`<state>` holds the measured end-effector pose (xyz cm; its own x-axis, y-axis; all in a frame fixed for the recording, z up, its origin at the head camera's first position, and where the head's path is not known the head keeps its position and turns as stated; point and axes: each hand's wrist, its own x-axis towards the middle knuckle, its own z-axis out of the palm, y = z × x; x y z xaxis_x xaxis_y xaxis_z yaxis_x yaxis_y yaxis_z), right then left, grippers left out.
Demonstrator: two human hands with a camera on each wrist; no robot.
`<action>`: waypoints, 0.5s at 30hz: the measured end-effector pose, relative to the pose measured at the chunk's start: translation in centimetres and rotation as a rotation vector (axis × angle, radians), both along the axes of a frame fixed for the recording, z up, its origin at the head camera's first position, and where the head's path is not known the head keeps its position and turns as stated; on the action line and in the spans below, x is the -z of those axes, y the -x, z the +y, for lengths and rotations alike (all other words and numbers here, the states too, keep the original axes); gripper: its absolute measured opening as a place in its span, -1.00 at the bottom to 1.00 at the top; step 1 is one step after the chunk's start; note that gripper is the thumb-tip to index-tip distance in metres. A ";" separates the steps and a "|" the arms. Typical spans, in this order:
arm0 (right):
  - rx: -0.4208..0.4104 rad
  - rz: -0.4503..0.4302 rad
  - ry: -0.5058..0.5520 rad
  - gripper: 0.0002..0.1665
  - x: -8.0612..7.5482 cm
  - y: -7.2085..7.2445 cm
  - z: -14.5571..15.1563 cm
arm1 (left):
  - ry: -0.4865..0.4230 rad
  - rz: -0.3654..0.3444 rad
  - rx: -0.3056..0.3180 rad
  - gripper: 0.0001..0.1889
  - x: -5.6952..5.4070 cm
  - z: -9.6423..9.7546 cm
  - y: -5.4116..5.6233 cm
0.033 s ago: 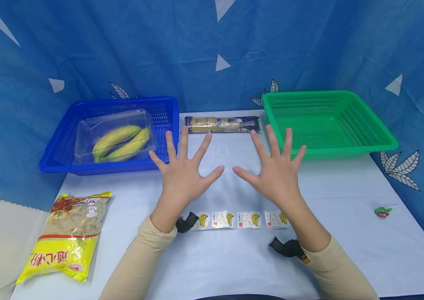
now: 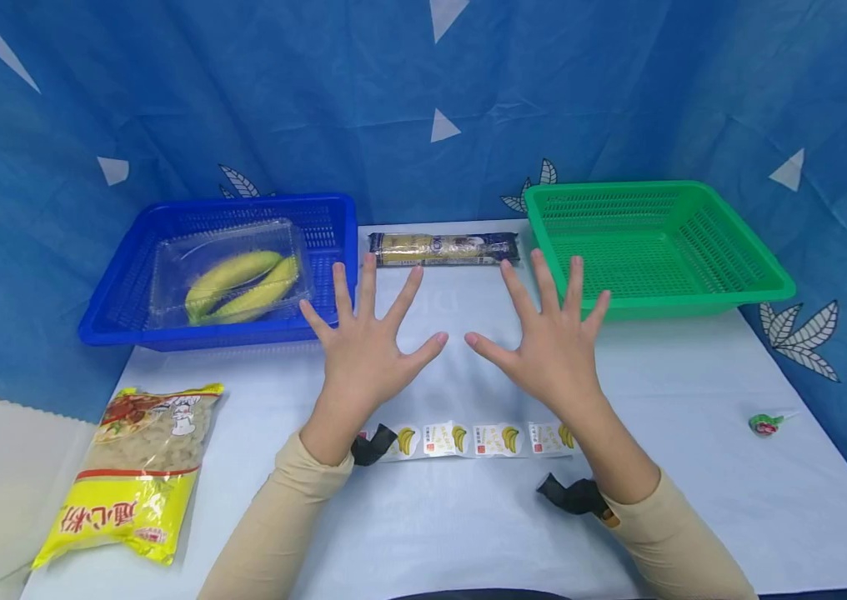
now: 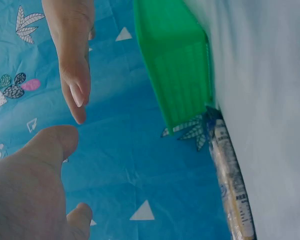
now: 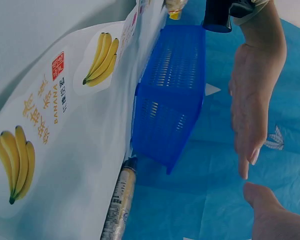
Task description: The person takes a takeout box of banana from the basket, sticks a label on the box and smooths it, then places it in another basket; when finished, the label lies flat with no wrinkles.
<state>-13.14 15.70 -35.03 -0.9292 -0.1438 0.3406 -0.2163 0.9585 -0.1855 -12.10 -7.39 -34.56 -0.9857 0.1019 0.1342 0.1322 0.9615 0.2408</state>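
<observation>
Both hands hover above the white table with fingers spread wide and nothing in them. The left hand (image 2: 365, 358) is nearest the blue basket (image 2: 104, 327), its thumb pointing toward the other hand. The right hand (image 2: 557, 354) is near the front left corner of the green basket (image 2: 656, 300). Inside the blue basket sits a clear plastic box (image 2: 168, 275) with two bananas (image 2: 236, 273). Below the hands lies a strip of banana stickers (image 2: 468, 440), partly hidden by the left wrist and right forearm. The right wrist view shows these stickers (image 4: 60, 95) close up.
Between the baskets at the back lies a long dark-and-yellow packet (image 2: 442, 248). A yellow bag of pasta (image 2: 131, 475) is at the front left. At the right lies a lollipop (image 2: 765, 425). A blue patterned cloth (image 2: 423, 100) hangs behind the table.
</observation>
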 end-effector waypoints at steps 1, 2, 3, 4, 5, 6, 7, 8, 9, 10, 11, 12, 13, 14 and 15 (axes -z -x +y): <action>-0.001 -0.001 -0.002 0.25 0.0 0.1 0.0 | 0.001 -0.002 -0.001 -0.10 0.0 0.0 0.0; -0.002 -0.002 -0.004 0.25 0.1 0.1 0.0 | 0.000 -0.004 -0.001 -0.10 0.1 -0.1 0.0; -0.003 -0.003 -0.004 0.25 0.1 0.1 0.0 | -0.001 -0.004 -0.002 -0.10 0.1 -0.1 0.0; -0.004 -0.004 -0.006 0.25 0.1 0.2 0.0 | -0.002 -0.006 -0.001 -0.09 0.1 -0.1 0.0; -0.006 -0.007 -0.008 0.25 0.2 0.2 -0.1 | -0.002 -0.006 0.000 -0.09 0.2 -0.2 0.0; -0.007 -0.007 -0.011 0.25 0.2 0.3 0.0 | -0.003 -0.006 0.001 -0.09 0.2 -0.2 0.0; -0.009 -0.008 -0.014 0.26 0.2 0.3 0.0 | -0.002 -0.005 0.002 -0.09 0.2 -0.3 0.0; -0.012 -0.008 -0.015 0.26 0.1 0.3 0.0 | -0.001 -0.002 0.003 -0.09 0.2 -0.3 0.0; -0.015 -0.007 -0.017 0.26 0.1 0.3 0.0 | 0.000 -0.001 0.004 -0.09 0.3 -0.4 0.0; -0.019 -0.005 -0.019 0.26 0.1 0.3 0.0 | 0.003 0.000 0.004 -0.09 0.3 -0.5 0.0; -0.023 -0.003 -0.020 0.25 0.1 0.3 0.0 | 0.005 0.003 0.003 -0.09 0.3 -0.5 0.0; -0.026 0.000 -0.021 0.25 0.1 0.3 0.0 | 0.008 0.004 0.001 -0.09 0.3 -0.6 0.0; -0.029 0.002 -0.021 0.25 0.0 0.3 0.0 | 0.010 0.005 -0.001 -0.09 0.2 -0.7 0.0; -0.032 0.003 -0.021 0.25 0.0 0.3 0.0 | 0.010 0.007 -0.002 -0.09 0.2 -0.8 0.1; -0.035 0.004 -0.020 0.24 0.0 0.3 0.0 | 0.010 0.011 -0.002 -0.09 0.2 -0.8 0.1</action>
<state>-13.45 15.69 -35.07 -0.9222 -0.1828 0.3407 -0.2503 0.9539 -0.1655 -12.16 -8.23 -34.72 -0.9845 0.1012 0.1435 0.1326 0.9642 0.2299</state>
